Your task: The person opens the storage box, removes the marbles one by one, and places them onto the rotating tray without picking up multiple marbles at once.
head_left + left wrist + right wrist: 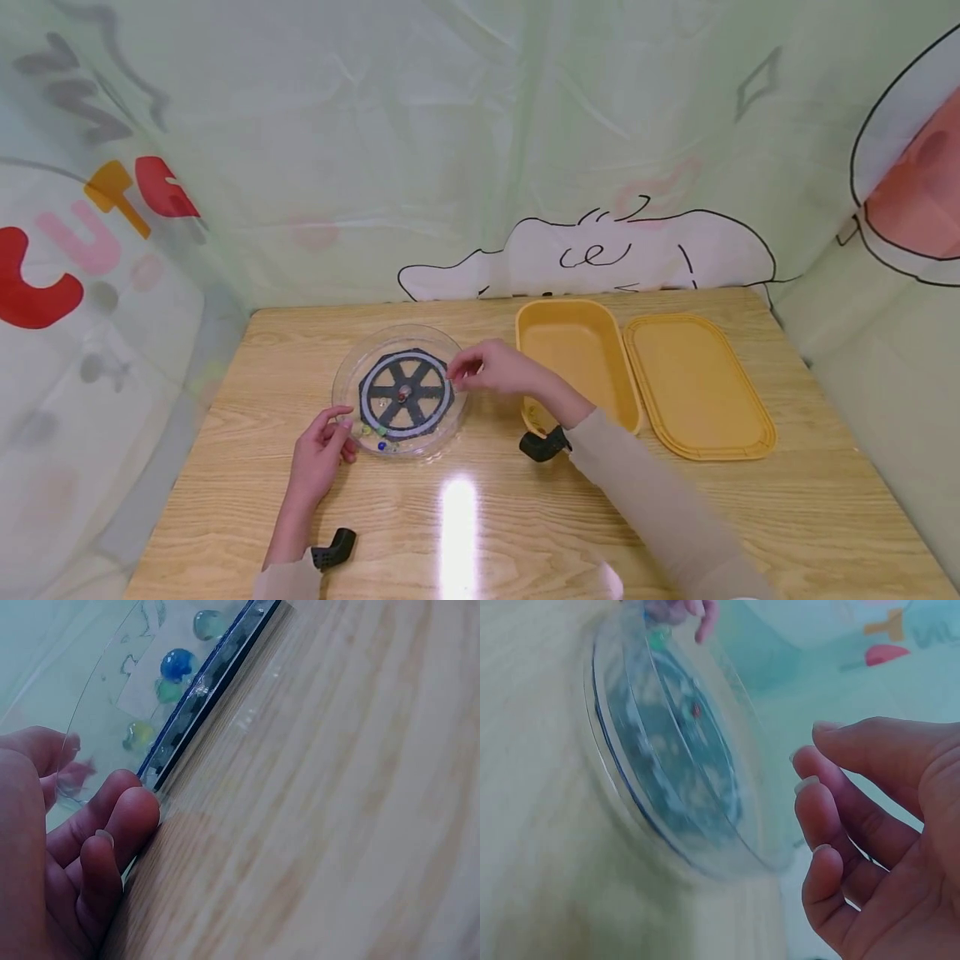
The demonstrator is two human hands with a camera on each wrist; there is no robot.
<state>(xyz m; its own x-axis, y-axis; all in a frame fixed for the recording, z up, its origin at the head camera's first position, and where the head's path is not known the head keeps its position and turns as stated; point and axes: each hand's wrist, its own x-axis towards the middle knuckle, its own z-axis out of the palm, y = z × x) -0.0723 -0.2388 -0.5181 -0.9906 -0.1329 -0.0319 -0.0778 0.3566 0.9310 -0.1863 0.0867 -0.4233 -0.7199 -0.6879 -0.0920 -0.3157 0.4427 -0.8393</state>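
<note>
A round clear dish sits on the table with a dark spoked wheel pattern in its base. My left hand grips its near-left rim; in the left wrist view some fingertips show through the clear wall while other fingers lie outside it. Near that hand lie several glass marbles, including a blue marble and a yellowish marble. A small reddish piece is at the wheel's centre. My right hand hovers by the dish's right rim, fingers loosely bent, nothing visible between them.
A yellow plastic box stands right of the dish, partly behind my right forearm, with small marbles in its near-left corner. Its flat yellow lid lies to the right. A printed cloth hangs behind the wooden table.
</note>
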